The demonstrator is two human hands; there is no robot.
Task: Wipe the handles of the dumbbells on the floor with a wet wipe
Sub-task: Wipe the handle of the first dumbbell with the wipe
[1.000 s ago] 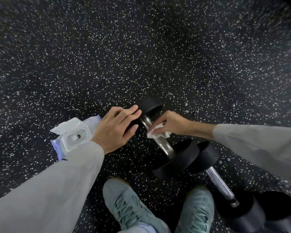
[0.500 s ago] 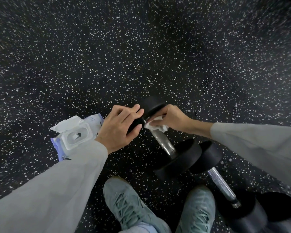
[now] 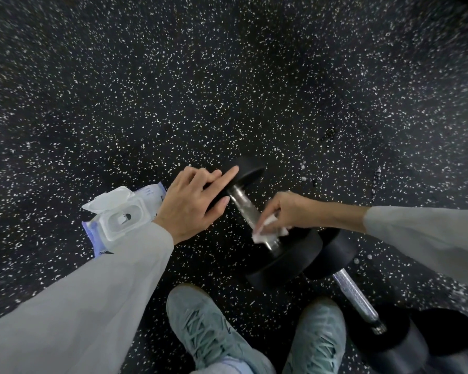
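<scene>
A black dumbbell lies on the speckled floor, its chrome handle point(image 3: 242, 205) running from a far head point(image 3: 250, 170) to a near head point(image 3: 287, 261). My left hand point(image 3: 192, 203) rests on the far head, fingers curled over it. My right hand point(image 3: 289, 211) pinches a white wet wipe point(image 3: 265, 233) against the near end of the handle. A second dumbbell with a knurled chrome handle point(image 3: 355, 300) lies to the right, closer to me.
An open pack of wet wipes point(image 3: 119, 215) with its white lid flipped up lies on the floor left of my left hand. My two pale green shoes point(image 3: 208, 330) stand just below the dumbbells. Another black dumbbell head point(image 3: 443, 330) sits at the bottom right.
My right hand has slid the wipe down the handle from its far end to its near end. My left hand stays on the far head.
</scene>
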